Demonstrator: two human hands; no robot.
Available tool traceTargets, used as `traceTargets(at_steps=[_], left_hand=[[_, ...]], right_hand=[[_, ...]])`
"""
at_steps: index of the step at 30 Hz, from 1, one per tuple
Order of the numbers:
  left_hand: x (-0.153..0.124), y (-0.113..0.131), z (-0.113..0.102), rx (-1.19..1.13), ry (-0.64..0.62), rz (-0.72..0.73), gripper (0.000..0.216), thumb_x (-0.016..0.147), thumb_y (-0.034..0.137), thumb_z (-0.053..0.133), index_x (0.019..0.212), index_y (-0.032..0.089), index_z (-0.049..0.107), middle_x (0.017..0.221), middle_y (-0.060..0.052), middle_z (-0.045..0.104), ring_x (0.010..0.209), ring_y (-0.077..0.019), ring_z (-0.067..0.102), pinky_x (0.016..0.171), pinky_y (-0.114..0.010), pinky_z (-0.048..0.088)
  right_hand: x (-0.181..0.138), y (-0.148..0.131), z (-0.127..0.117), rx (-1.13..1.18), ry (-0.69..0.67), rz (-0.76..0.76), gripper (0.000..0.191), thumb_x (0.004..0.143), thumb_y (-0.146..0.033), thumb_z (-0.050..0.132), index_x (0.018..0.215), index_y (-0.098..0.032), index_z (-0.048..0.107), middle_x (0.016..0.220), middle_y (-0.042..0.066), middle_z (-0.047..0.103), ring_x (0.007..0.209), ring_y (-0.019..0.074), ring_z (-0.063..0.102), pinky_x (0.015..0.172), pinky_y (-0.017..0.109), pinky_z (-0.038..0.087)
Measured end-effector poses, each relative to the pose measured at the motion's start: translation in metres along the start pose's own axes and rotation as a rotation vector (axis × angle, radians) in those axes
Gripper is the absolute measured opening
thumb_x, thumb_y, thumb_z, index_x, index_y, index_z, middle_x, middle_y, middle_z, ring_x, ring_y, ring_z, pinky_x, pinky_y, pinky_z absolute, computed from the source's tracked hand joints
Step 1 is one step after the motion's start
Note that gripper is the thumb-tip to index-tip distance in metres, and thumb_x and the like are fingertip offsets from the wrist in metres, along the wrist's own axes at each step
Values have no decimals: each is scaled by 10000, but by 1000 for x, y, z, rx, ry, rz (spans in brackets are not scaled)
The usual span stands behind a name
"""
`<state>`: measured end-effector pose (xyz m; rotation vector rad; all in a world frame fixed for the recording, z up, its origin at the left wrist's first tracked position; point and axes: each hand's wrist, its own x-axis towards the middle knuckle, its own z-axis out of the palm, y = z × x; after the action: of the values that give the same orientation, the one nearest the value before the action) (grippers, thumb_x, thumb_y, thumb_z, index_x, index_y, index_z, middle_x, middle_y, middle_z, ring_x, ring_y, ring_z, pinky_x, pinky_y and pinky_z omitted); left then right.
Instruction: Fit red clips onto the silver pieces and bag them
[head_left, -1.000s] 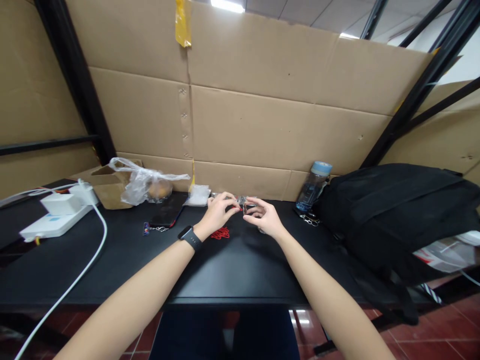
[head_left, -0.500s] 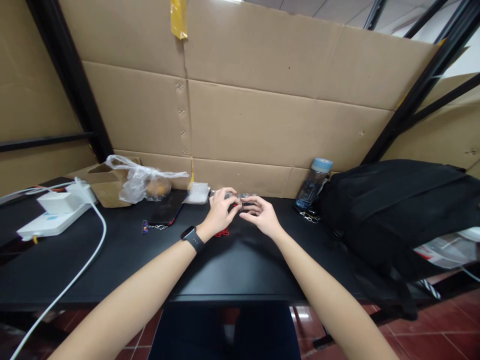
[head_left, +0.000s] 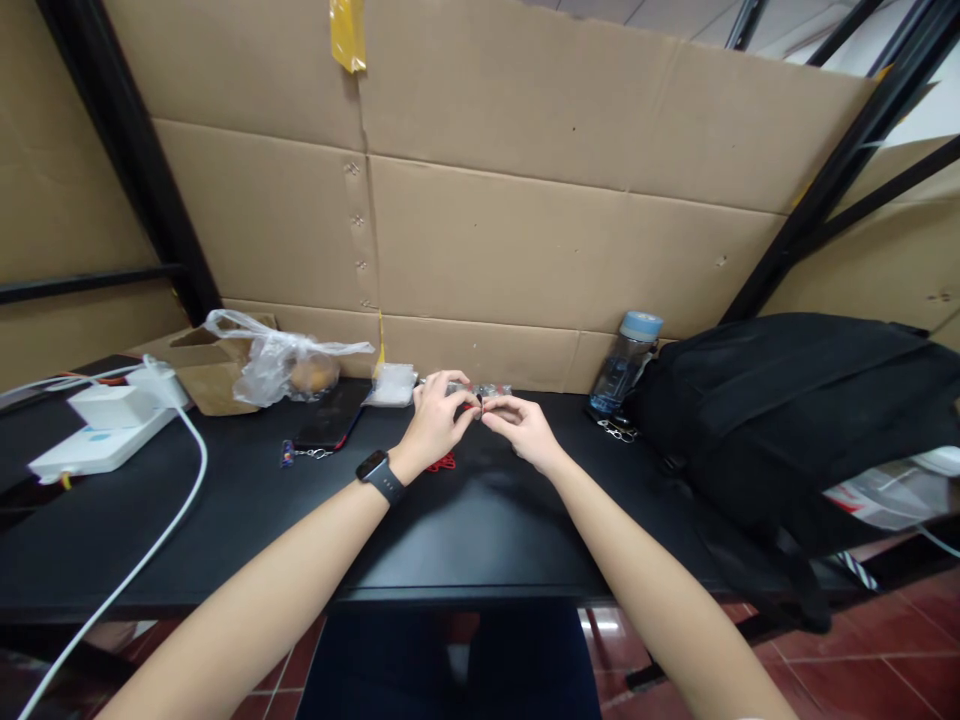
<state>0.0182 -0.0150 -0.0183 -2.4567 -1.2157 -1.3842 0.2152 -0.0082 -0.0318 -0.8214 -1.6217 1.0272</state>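
Over the middle of the black table, my left hand (head_left: 439, 420) and my right hand (head_left: 526, 430) meet at the fingertips. A bit of red cord (head_left: 469, 406) shows between the left thumb and forefinger, which are closed on it. The right thumb and forefinger are pinched together around something too small to make out. Below the left palm, more red cord (head_left: 442, 462) lies loosely coiled on the table. Small clear plastic packets (head_left: 495, 390) lie just behind the fingers, partly covered by them.
To the left are a phone (head_left: 328, 420), a white packet (head_left: 393, 384), a tied plastic bag (head_left: 274, 365), a cardboard box (head_left: 217, 385) and a power strip (head_left: 105, 440) with cables. A water bottle (head_left: 626, 365) and a black backpack (head_left: 795, 420) stand right. Cardboard (head_left: 487, 250) walls the back.
My right thumb and forefinger have closed from a looser, parted pose into a pinch against the left fingertips. The view has shifted slightly; the other things stay where they were.
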Motion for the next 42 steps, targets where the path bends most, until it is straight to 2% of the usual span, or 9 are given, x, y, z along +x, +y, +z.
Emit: traceTargets(at_steps=[7,12,21,25,28,31,34,36,42], left_hand=[[0,1,2,-35,-28,19,135,941,335,604,927,245,703,1217,-73,576,1209,-267,487,1047,-451,341],[2,1,1,-159,-9,-45,244,1024,325,421,1088,235,638,1186,-75,607,1152,-218,544,1010,-387,383],[-6,-14,13,-97,-410,-40,286,890,496,617,1089,298,671,1301,-40,598,1219,-292,486,1005,-465,383],[-6,-18,14,-79,-483,-46,338,907,528,581,1158,316,663,1289,-51,618,1210,-301,498,998,-473,390],[-2,-27,11,-70,-462,-31,354,962,511,492,1206,307,649,1299,-58,622,1214,-284,519,1003,-447,397],[1,-45,6,-57,-443,-28,336,995,396,430,1114,220,689,1139,-80,696,1066,-236,614,926,-355,444],[3,-62,0,-47,-594,16,244,920,319,539,920,184,742,918,-60,740,833,-191,661,794,-279,465],[2,-69,-4,-86,-704,57,207,879,293,586,899,186,762,893,-48,751,785,-171,666,752,-248,461],[2,-69,-11,-187,-797,41,167,819,308,664,871,185,764,849,-26,755,738,-146,666,675,-208,448]], right_hand=[[2,-1,-5,-262,16,-120,292,832,-496,699,844,-204,707,1147,86,659,1102,241,622,885,356,540],[3,-1,-8,-315,-2,-69,290,830,-488,692,800,-200,704,1179,80,627,963,208,637,738,307,543],[2,-2,-12,-349,-18,-28,227,829,-421,691,799,-197,699,1223,79,584,905,188,648,707,312,552],[3,3,-13,-411,-19,-40,196,851,-383,668,815,-193,697,1224,80,583,902,182,643,718,313,539],[4,6,-15,-542,-28,-87,153,868,-337,651,843,-196,705,1200,82,601,992,206,624,769,324,516],[5,11,-18,-659,-8,-123,95,867,-267,655,850,-197,717,1167,84,620,1090,229,592,870,356,489],[6,18,-20,-737,-2,-117,74,857,-222,669,819,-199,728,1135,82,628,1106,235,583,968,400,445],[6,23,-21,-784,-11,-109,72,850,-208,681,798,-198,730,1117,86,631,1111,241,579,1002,415,422],[6,19,-27,-841,-51,-115,55,859,-225,681,865,-189,722,991,67,665,959,204,615,905,352,464]])
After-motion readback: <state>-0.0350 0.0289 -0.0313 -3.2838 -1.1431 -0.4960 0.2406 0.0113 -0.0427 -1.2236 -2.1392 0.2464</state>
